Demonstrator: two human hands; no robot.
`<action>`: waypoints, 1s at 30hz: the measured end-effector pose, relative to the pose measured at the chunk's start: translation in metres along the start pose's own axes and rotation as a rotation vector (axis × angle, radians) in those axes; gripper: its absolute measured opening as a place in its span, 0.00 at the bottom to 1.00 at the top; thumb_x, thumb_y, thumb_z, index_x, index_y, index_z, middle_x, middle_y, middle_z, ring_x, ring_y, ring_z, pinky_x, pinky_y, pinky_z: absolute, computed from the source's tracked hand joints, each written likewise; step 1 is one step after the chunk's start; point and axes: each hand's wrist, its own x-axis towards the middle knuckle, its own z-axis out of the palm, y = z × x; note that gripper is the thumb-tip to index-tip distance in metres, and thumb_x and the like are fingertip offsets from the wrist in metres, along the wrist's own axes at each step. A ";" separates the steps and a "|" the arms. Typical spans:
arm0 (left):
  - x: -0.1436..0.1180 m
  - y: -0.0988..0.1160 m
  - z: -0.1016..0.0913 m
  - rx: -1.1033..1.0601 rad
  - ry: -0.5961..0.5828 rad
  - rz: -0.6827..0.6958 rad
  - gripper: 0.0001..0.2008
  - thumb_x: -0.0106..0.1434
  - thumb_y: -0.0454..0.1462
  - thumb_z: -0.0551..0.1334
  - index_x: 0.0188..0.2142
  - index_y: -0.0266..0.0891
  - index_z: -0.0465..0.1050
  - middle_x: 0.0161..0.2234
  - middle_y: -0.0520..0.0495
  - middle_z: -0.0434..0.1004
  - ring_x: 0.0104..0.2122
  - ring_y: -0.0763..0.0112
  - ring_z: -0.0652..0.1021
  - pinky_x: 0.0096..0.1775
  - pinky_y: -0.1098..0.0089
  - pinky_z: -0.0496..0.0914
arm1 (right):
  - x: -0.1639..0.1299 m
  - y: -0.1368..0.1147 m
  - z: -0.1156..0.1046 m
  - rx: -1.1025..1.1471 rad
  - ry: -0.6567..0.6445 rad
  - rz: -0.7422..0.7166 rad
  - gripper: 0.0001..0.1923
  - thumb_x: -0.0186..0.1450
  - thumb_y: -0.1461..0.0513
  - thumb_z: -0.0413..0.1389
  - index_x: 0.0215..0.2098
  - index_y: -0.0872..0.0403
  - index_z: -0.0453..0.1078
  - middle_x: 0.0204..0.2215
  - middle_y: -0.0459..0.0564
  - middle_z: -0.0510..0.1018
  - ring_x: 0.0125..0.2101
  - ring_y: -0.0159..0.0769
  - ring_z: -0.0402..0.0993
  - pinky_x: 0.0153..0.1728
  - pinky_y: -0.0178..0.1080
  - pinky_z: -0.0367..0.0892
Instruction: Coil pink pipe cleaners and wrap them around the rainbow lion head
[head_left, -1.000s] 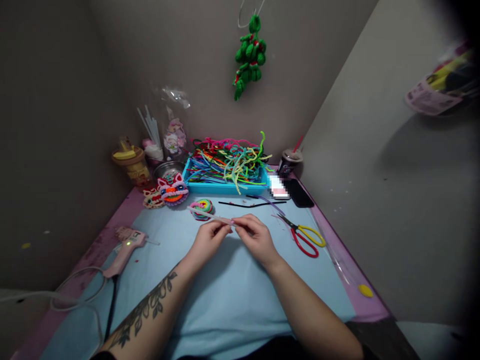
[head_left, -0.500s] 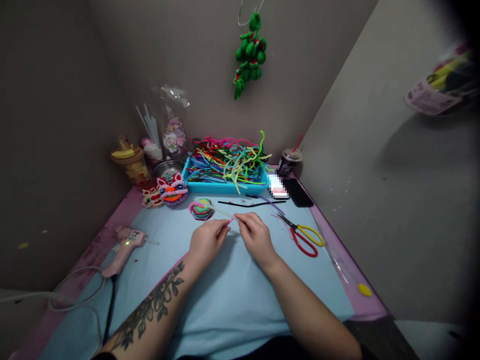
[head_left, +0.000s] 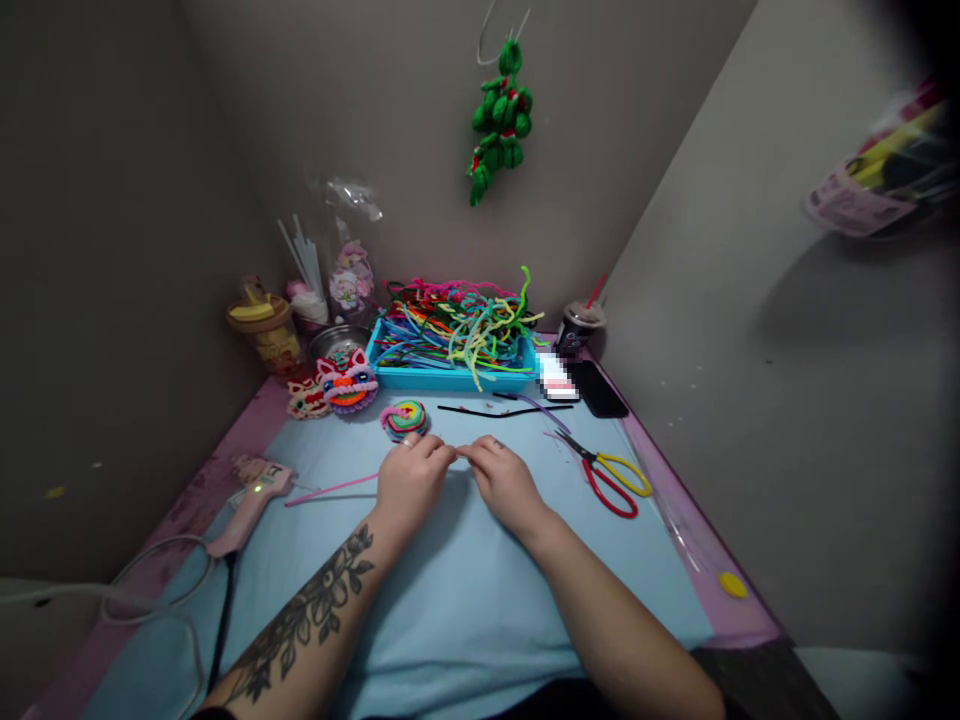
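My left hand (head_left: 409,478) and my right hand (head_left: 504,482) meet over the light blue mat (head_left: 450,590), fingertips pinched together on a thin pink pipe cleaner (head_left: 334,489). Its long free end sticks out leftward from under my left hand, lying low over the mat toward the glue gun. Just beyond my left hand lies a small rainbow coiled piece (head_left: 405,418). A black pipe cleaner (head_left: 502,408) lies beyond my right hand.
Red-and-yellow scissors (head_left: 611,478) lie to the right. A pink glue gun (head_left: 247,500) with its cable sits left. At the back are a blue tray of pipe cleaners (head_left: 454,340), a lion-head craft (head_left: 345,382), cups, a black phone (head_left: 598,388). A green ornament (head_left: 499,115) hangs above.
The pink pipe cleaner's free end swung from pointing up-left toward the rainbow coil to lying out to the left. Both hands shifted slightly away from me and lower.
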 end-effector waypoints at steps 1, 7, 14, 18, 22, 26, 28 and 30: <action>0.000 -0.001 0.000 -0.010 -0.002 0.003 0.07 0.64 0.36 0.59 0.34 0.43 0.77 0.31 0.47 0.77 0.32 0.64 0.70 0.31 0.67 0.59 | 0.000 0.000 -0.001 -0.018 -0.021 -0.002 0.19 0.63 0.72 0.48 0.46 0.50 0.72 0.36 0.51 0.74 0.38 0.38 0.72 0.41 0.39 0.67; 0.003 -0.004 -0.001 -0.091 -0.039 0.009 0.08 0.63 0.34 0.59 0.34 0.43 0.78 0.32 0.47 0.78 0.34 0.64 0.71 0.35 0.66 0.60 | 0.001 0.003 -0.005 -0.079 -0.093 -0.041 0.22 0.60 0.76 0.48 0.43 0.49 0.73 0.35 0.49 0.75 0.38 0.38 0.71 0.42 0.40 0.62; 0.006 -0.007 -0.002 -0.281 -0.109 -0.027 0.09 0.64 0.37 0.59 0.34 0.42 0.79 0.33 0.46 0.79 0.36 0.64 0.72 0.39 0.64 0.62 | 0.005 0.004 -0.017 0.046 -0.152 -0.081 0.21 0.58 0.77 0.47 0.39 0.51 0.73 0.34 0.48 0.74 0.38 0.36 0.70 0.42 0.40 0.60; 0.007 -0.010 -0.001 -0.464 -0.154 -0.027 0.09 0.63 0.38 0.59 0.33 0.42 0.79 0.32 0.46 0.79 0.34 0.66 0.73 0.40 0.65 0.63 | 0.006 0.007 -0.024 0.234 -0.195 -0.093 0.18 0.59 0.76 0.47 0.37 0.52 0.72 0.33 0.48 0.73 0.37 0.34 0.70 0.41 0.38 0.63; 0.010 -0.011 -0.004 -0.694 -0.170 -0.011 0.07 0.61 0.38 0.62 0.31 0.40 0.79 0.29 0.46 0.80 0.32 0.68 0.75 0.39 0.67 0.65 | 0.006 0.008 -0.031 0.488 -0.209 -0.058 0.13 0.62 0.72 0.49 0.35 0.53 0.72 0.33 0.49 0.72 0.37 0.33 0.70 0.41 0.37 0.64; 0.012 -0.012 -0.007 -0.870 -0.169 0.015 0.10 0.62 0.41 0.61 0.31 0.38 0.79 0.28 0.46 0.79 0.31 0.68 0.76 0.38 0.68 0.68 | 0.007 0.003 -0.034 0.661 -0.189 0.036 0.06 0.63 0.66 0.52 0.33 0.53 0.71 0.32 0.48 0.72 0.36 0.34 0.69 0.41 0.38 0.63; 0.012 -0.012 -0.007 -0.912 -0.158 0.006 0.12 0.62 0.42 0.61 0.31 0.38 0.79 0.27 0.45 0.79 0.30 0.69 0.76 0.36 0.69 0.68 | 0.007 -0.001 -0.032 0.743 -0.173 0.111 0.05 0.62 0.65 0.53 0.33 0.53 0.70 0.31 0.46 0.70 0.32 0.32 0.68 0.37 0.36 0.64; 0.011 -0.011 -0.007 -0.915 -0.136 -0.025 0.11 0.62 0.41 0.61 0.31 0.38 0.79 0.27 0.46 0.79 0.29 0.70 0.76 0.35 0.70 0.69 | 0.006 -0.004 -0.027 0.825 -0.162 0.199 0.03 0.63 0.64 0.52 0.34 0.53 0.68 0.28 0.44 0.69 0.28 0.30 0.67 0.33 0.35 0.63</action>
